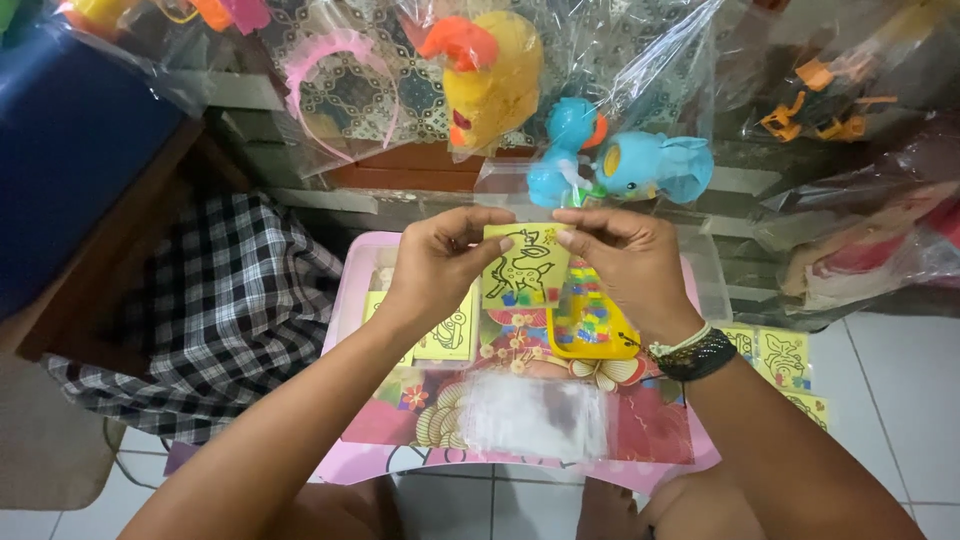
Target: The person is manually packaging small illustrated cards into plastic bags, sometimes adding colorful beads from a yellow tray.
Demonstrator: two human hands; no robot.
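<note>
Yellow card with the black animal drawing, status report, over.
Left hand and right hand pinch the yellow card with black animal drawing by its top corners, above the pink table. Nothing in the way.

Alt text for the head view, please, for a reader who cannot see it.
Left hand and right hand together hold a yellow card with a black deer drawing above a pink table. A stack of clear bags lies there; bagged toys hang behind.
</note>
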